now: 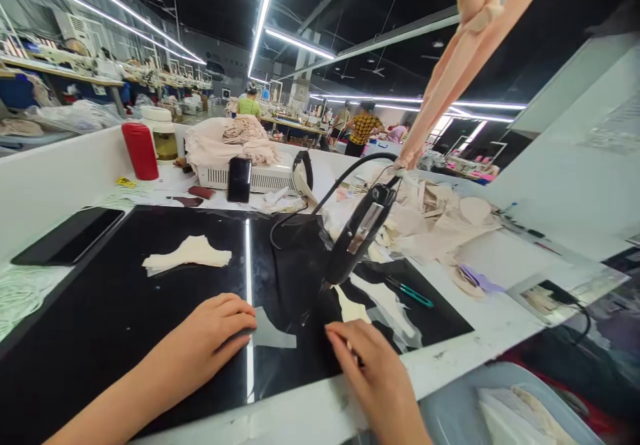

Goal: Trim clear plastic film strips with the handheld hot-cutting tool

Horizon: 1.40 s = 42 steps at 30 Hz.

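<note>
My left hand rests on the black work surface, its fingers bent and held together at the left edge of a thin translucent cut piece. The piece lies flat, and part of it is hidden under the fingertips. To the right, my right hand has thumb and forefinger pinched together just below a cream cut piece; what is between them, if anything, is too small to make out. Above it a black handheld tool with a cable hangs from pink fabric strips, its tip pointing down.
A stack of cream cut pieces lies at the left. White strips and teal thread snips lie right of the tool. A tablet, phone, red case and fabric heap stand around. A grey bin is below right.
</note>
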Available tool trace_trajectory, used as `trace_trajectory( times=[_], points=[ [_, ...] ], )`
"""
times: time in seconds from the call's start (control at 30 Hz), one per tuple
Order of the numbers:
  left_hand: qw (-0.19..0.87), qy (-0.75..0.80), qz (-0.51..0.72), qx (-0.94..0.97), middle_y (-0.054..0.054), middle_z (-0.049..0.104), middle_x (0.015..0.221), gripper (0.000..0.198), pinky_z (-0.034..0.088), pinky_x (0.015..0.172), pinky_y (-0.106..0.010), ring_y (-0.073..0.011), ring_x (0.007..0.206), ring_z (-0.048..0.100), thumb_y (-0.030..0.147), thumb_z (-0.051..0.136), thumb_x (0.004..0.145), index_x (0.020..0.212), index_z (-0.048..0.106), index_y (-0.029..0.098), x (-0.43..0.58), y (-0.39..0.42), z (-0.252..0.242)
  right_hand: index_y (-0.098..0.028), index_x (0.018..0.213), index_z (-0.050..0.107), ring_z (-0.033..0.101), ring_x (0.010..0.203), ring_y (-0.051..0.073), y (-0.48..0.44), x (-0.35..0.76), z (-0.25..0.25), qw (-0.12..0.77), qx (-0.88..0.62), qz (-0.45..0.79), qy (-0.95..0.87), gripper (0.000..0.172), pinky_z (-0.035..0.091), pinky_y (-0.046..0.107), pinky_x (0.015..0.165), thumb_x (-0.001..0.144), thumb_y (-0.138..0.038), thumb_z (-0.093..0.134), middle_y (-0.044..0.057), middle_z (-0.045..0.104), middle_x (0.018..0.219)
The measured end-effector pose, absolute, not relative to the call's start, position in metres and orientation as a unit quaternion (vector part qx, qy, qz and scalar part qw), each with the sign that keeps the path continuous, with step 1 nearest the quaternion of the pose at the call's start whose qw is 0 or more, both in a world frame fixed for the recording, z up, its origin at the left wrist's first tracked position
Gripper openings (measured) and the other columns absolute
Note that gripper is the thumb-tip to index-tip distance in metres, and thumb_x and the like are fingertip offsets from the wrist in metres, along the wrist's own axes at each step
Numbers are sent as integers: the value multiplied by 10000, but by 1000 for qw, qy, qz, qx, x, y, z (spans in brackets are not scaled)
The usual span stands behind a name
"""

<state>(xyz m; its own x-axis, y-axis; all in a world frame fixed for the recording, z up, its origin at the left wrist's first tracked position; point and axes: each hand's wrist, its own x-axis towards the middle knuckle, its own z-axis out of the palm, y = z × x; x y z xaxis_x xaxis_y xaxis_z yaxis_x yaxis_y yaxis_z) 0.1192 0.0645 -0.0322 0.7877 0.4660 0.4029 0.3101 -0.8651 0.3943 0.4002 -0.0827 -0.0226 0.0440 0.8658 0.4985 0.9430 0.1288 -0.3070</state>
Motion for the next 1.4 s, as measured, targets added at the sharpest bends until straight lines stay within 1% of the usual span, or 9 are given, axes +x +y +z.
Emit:
trace_trajectory(
  times=[0.23, 0.33, 0.43, 0.63, 0.77, 0.9, 1.17, 1.23, 1.4],
  points=[
    [130, 227, 274, 926, 14, 753, 1214, 217, 583, 1035, -309, -196, 1158, 706, 298, 589, 1018, 1141, 766, 328, 119, 64, -32, -242, 1127, 742, 667, 897, 280, -103, 489, -26, 280, -729, -121, -613, 437, 524, 430, 828, 1055, -579, 472, 92, 740, 1026],
    [124, 232, 280, 923, 15, 754, 1230, 232, 595, 1029, -312, -198, 1149, 716, 314, 580, 1024, 1142, 778, 338, 118, 63, -33, -247, 1126, 766, 644, 943, 287, -95, 489, -36, 275, -726, -109, -621, 456, 495, 439, 859, 1065, -564, 443, 110, 739, 1052],
    [121, 236, 296, 918, 11, 759, 1219, 237, 596, 1035, -318, -201, 1140, 721, 319, 574, 1025, 1128, 787, 333, 117, 62, -33, -247, 996, 782, 634, 934, 280, -85, 483, -38, 292, -726, -90, -616, 456, 464, 415, 823, 1081, -502, 414, 118, 750, 1032],
    [115, 228, 308, 916, 19, 755, 1216, 247, 602, 1014, -281, -182, 1115, 727, 325, 547, 1039, 1105, 785, 326, 118, 62, -32, -236, 952, 757, 667, 891, 270, -77, 508, -18, 414, -748, -29, -518, 365, 501, 396, 814, 970, -561, 591, 86, 775, 983],
    [116, 224, 309, 917, 24, 753, 1212, 245, 600, 1015, -268, -172, 1107, 730, 341, 545, 1044, 1101, 783, 329, 117, 63, -33, -192, 1004, 727, 689, 766, 208, -71, 540, -8, 534, -746, 27, -397, 437, 532, 321, 664, 936, -612, 626, 65, 774, 895],
    [112, 223, 310, 918, 26, 750, 1222, 242, 597, 1022, -271, -173, 1111, 733, 352, 550, 1044, 1125, 778, 339, 117, 63, -36, -160, 1090, 689, 727, 796, 182, -67, 549, -1, 632, -700, 83, -322, 459, 592, 323, 695, 939, -593, 668, 56, 759, 928],
    [120, 225, 314, 914, 22, 752, 1216, 249, 606, 1007, -271, -177, 1084, 744, 343, 548, 1039, 1111, 786, 345, 118, 64, -36, -243, 998, 696, 752, 778, 205, -66, 542, 26, 704, -633, 144, -289, 511, 626, 297, 654, 704, -629, 855, 34, 785, 908],
    [124, 226, 314, 914, 20, 751, 1215, 250, 605, 1007, -266, -177, 1082, 744, 343, 546, 1038, 1108, 787, 341, 118, 64, -37, -219, 976, 708, 745, 748, 202, -64, 544, 30, 694, -640, 161, -288, 447, 624, 300, 623, 722, -537, 891, 46, 781, 901],
    [128, 225, 308, 915, 19, 746, 1220, 245, 597, 1016, -263, -173, 1098, 738, 345, 546, 1042, 1110, 781, 339, 120, 62, -36, -150, 1063, 695, 719, 744, 144, -61, 550, 32, 682, -657, 174, -272, 223, 618, 289, 666, 984, -357, 720, 26, 745, 936]
  ],
)
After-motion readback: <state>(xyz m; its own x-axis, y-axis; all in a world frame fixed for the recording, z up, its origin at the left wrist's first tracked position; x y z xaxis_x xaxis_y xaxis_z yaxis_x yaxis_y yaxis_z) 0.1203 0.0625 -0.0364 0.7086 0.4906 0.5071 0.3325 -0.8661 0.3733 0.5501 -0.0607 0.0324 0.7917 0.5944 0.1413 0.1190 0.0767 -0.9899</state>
